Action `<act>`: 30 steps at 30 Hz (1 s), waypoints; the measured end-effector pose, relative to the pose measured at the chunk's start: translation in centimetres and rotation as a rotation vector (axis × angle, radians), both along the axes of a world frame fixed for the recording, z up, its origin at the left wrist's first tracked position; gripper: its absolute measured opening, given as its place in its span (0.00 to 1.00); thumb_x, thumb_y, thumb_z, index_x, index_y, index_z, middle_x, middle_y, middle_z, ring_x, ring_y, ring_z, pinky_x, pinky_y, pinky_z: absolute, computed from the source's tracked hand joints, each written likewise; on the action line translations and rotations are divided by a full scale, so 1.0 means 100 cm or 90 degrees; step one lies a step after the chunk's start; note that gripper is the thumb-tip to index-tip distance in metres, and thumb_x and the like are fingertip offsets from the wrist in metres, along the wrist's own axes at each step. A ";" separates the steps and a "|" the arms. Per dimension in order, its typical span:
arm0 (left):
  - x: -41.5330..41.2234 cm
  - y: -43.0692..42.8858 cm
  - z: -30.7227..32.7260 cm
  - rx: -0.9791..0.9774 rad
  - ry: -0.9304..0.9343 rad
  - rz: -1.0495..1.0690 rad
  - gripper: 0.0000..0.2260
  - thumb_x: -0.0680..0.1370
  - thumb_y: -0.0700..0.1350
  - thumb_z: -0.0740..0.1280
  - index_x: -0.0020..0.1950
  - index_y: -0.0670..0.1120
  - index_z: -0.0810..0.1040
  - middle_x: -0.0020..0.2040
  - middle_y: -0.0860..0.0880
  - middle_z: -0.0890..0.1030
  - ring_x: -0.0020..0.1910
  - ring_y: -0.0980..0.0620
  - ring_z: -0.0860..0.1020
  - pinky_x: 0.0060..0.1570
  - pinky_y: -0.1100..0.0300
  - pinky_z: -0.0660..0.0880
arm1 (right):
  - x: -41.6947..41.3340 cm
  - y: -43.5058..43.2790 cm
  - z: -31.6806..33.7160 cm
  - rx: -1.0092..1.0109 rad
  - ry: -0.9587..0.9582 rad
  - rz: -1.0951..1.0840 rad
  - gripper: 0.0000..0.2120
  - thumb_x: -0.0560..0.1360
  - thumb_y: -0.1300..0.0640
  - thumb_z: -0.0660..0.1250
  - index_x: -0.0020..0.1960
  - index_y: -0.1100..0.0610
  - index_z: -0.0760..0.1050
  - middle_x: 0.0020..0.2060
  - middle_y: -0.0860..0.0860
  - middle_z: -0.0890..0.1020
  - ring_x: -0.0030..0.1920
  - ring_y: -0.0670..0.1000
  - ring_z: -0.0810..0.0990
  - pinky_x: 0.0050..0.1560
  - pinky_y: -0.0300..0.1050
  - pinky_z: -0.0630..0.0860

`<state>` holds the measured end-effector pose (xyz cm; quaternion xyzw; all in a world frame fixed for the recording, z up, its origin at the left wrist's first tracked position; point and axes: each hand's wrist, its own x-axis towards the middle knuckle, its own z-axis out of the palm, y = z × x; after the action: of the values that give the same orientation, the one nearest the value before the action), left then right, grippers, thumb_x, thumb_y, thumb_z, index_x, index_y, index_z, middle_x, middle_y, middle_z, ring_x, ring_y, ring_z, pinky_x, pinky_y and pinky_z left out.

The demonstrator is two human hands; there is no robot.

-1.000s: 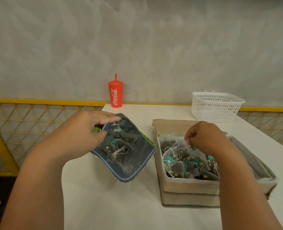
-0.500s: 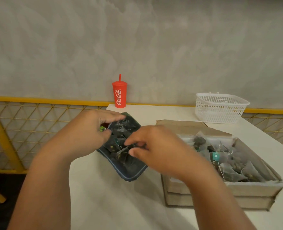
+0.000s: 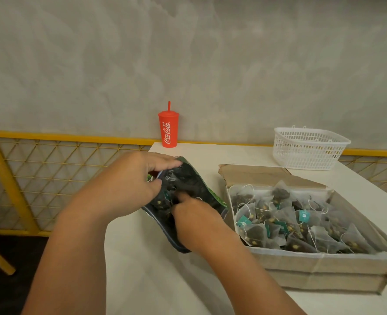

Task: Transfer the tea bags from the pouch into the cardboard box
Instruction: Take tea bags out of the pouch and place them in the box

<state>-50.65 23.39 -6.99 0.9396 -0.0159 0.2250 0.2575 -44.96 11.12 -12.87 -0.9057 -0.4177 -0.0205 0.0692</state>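
fingertips of right hand (image 3: 194,221) hidden in pouch (image 3: 189,178)

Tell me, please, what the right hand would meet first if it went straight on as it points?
The right hand would most likely meet the tea bags inside the pouch first; depth is unclear.

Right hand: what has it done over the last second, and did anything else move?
The right hand left the cardboard box, crossed left and now digs into the pouch; its grip is hidden. The left hand still holds the pouch open. The red cup and basket stayed put.
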 end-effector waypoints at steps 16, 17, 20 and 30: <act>0.000 -0.002 -0.001 0.006 -0.005 -0.017 0.26 0.74 0.30 0.59 0.61 0.59 0.74 0.56 0.71 0.69 0.52 0.78 0.66 0.47 0.87 0.60 | -0.003 -0.021 0.033 0.004 -0.042 0.031 0.13 0.75 0.64 0.61 0.58 0.61 0.74 0.56 0.56 0.76 0.54 0.56 0.77 0.45 0.42 0.68; 0.000 -0.002 -0.001 0.007 -0.007 -0.017 0.26 0.74 0.30 0.60 0.61 0.59 0.74 0.55 0.72 0.68 0.50 0.81 0.65 0.46 0.87 0.60 | -0.003 -0.025 0.038 0.010 -0.042 0.035 0.14 0.74 0.64 0.61 0.59 0.60 0.75 0.56 0.55 0.76 0.53 0.55 0.77 0.45 0.42 0.69; 0.001 -0.003 -0.001 0.013 -0.007 -0.006 0.26 0.74 0.31 0.60 0.61 0.59 0.74 0.55 0.72 0.68 0.49 0.77 0.67 0.43 0.86 0.62 | -0.004 -0.040 0.051 0.040 -0.043 0.037 0.16 0.73 0.65 0.62 0.59 0.56 0.77 0.55 0.54 0.78 0.52 0.54 0.77 0.51 0.43 0.74; 0.003 -0.001 -0.002 0.020 -0.014 -0.016 0.26 0.72 0.30 0.60 0.61 0.58 0.75 0.57 0.71 0.69 0.55 0.74 0.67 0.46 0.82 0.63 | -0.008 -0.106 0.089 0.272 -0.005 -0.029 0.11 0.76 0.60 0.64 0.48 0.47 0.82 0.49 0.42 0.82 0.47 0.44 0.80 0.49 0.33 0.73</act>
<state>-50.33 23.30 -7.21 0.9407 -0.0340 0.2320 0.2452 -45.81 0.56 -4.00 -0.8795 -0.3835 -0.1138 0.2578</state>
